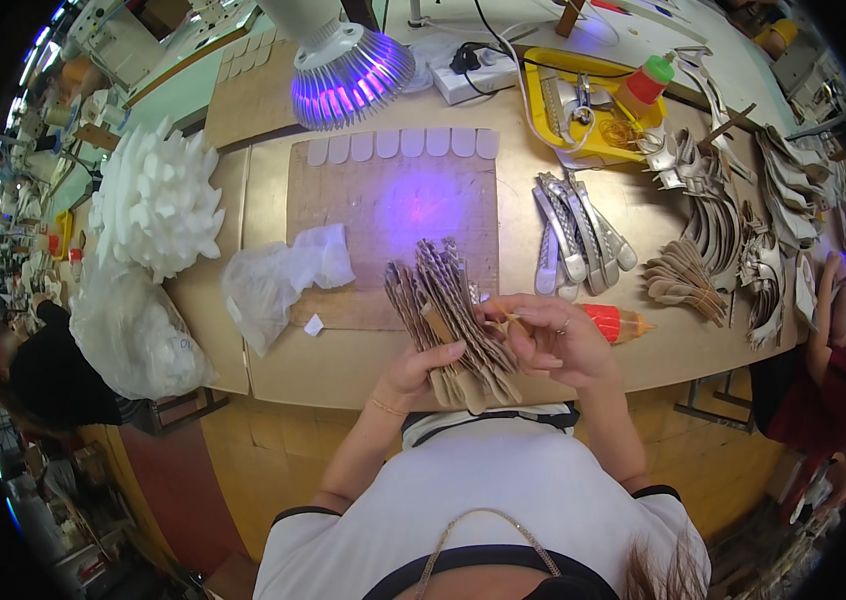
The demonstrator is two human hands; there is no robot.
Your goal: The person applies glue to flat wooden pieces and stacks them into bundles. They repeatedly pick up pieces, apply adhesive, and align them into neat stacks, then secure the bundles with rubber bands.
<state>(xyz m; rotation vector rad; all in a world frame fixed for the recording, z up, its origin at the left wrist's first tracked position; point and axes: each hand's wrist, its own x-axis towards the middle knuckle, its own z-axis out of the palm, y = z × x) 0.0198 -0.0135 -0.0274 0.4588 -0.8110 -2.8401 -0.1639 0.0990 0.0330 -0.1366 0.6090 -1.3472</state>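
Left hand [421, 368] clasps the bundle of strips [458, 315] above the brown board's [333, 195] near edge, seemingly steadying it for the right hand [558, 338], fingers bent alongside, their grip unclear.

Head-worn fisheye, looking down, close above workbench [278, 372]

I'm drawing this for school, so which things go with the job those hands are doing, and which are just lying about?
Seem part of the job:
left hand, holding the strips
bundled strips
right hand, at the bundle's right side

Probably just lying about:
crumpled plastic bag
yellow tray
red-and-orange bottle
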